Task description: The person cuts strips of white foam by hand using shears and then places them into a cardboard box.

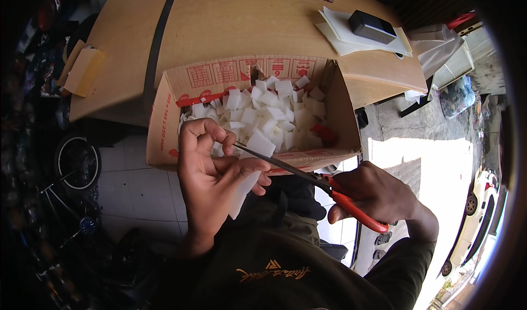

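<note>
My right hand (376, 192) grips a pair of scissors (351, 204) by its red handles, the dark blades pointing left across the near side of a cardboard box. With my left hand (208, 167) I hold a white foam strip (243, 195) under the thumb; its lower end hangs beside my wrist. The blade tips lie close to my left fingers. Just beyond the blades shows a white foam square (260, 144); whether it is loose or rests on the pile I cannot tell. Many small white foam pieces (269, 99) fill the open cardboard box (347, 112).
Behind the box stretches a wooden table (230, 19). At its far right a dark box-shaped object (372, 27) rests on white sheets (335, 38). A cardboard piece (82, 71) sits at the left edge. A bicycle wheel (78, 162) stands at left, a parked car (471, 217) outside at right.
</note>
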Demonstrator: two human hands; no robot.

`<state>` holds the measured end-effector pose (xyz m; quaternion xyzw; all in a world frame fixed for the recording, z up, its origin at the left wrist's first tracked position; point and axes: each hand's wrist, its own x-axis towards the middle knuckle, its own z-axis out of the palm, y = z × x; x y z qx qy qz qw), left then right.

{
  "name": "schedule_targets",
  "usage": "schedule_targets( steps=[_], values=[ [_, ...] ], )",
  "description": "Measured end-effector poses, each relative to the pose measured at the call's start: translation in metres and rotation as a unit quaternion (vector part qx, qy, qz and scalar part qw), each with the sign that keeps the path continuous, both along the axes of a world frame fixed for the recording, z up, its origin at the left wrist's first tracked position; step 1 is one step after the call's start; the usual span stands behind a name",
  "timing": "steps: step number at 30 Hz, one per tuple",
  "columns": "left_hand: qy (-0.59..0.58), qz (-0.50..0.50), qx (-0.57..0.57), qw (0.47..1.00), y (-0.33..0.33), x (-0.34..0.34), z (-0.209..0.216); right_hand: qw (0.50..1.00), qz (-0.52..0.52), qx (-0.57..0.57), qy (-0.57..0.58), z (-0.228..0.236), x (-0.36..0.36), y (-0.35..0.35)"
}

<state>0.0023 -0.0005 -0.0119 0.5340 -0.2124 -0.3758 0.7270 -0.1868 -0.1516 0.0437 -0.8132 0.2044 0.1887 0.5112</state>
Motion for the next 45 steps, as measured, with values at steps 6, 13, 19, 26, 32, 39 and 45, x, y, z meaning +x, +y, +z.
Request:
schedule_targets(
  steps=[6, 13, 19, 26, 32, 39, 45],
  values=[
    [-0.022, -0.012, -0.014, 1.000, 0.000, 0.004, -0.001, 1.000, -0.008, 0.001, 0.012, 0.000, 0.000, -0.003],
    [-0.011, -0.066, 0.040, 0.997, 0.004, 0.010, 0.006, 0.998, -0.054, -0.003, -0.019, -0.007, -0.002, -0.005],
    [-0.034, -0.065, -0.004, 0.997, 0.003, 0.009, 0.002, 0.992, -0.081, 0.087, -0.035, -0.008, -0.017, -0.004],
    [0.004, -0.268, 0.019, 0.963, 0.003, -0.023, 0.009, 0.965, -0.202, 0.166, 0.013, 0.003, 0.006, 0.009],
    [-0.021, -0.275, 0.018, 0.961, -0.005, -0.032, 0.010, 0.961, -0.224, 0.147, -0.076, -0.001, 0.005, 0.020],
    [-0.079, -0.347, 0.111, 0.928, 0.008, -0.013, 0.005, 0.963, -0.208, 0.107, -0.136, -0.013, -0.003, 0.023],
    [-0.047, -0.371, 0.120, 0.920, 0.011, -0.005, 0.009, 0.969, -0.197, 0.080, -0.127, -0.011, -0.001, 0.020]
  ],
)
